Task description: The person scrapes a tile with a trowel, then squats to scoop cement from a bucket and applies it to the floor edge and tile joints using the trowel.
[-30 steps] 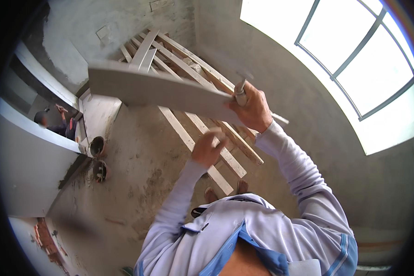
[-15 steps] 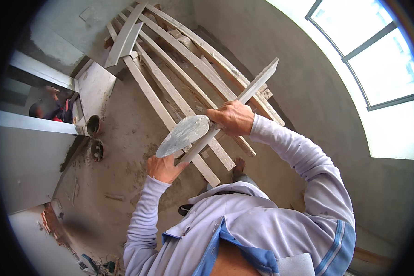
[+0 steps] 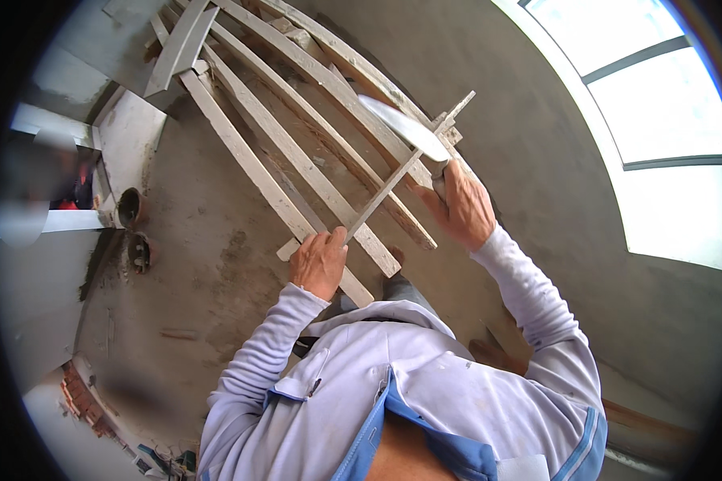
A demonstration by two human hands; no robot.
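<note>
My left hand (image 3: 319, 261) is closed round the near end of a long, thin straightedge board (image 3: 383, 194), which slants away to the upper right above the wooden planks. A short end of the board juts out to the left of my fingers. My right hand (image 3: 465, 210) grips the handle of a trowel, mostly hidden by the fingers. The trowel's rounded metal blade (image 3: 407, 128) shines and lies across the far part of the board. Whether blade and board touch is hard to tell.
Several long wooden planks (image 3: 253, 172) run away from me, with grey boards (image 3: 176, 48) across their far end. Two buckets (image 3: 131, 207) stand at the left. Beyond an opening there is a person (image 3: 80, 180), blurred. Broken brick (image 3: 82, 397) edges the lower left; a window (image 3: 658, 88) is at right.
My right hand has come off the board and moved right with the trowel, whose blade now points away from me. The board has turned edge-on. My left hand has shifted right and slightly upward.
</note>
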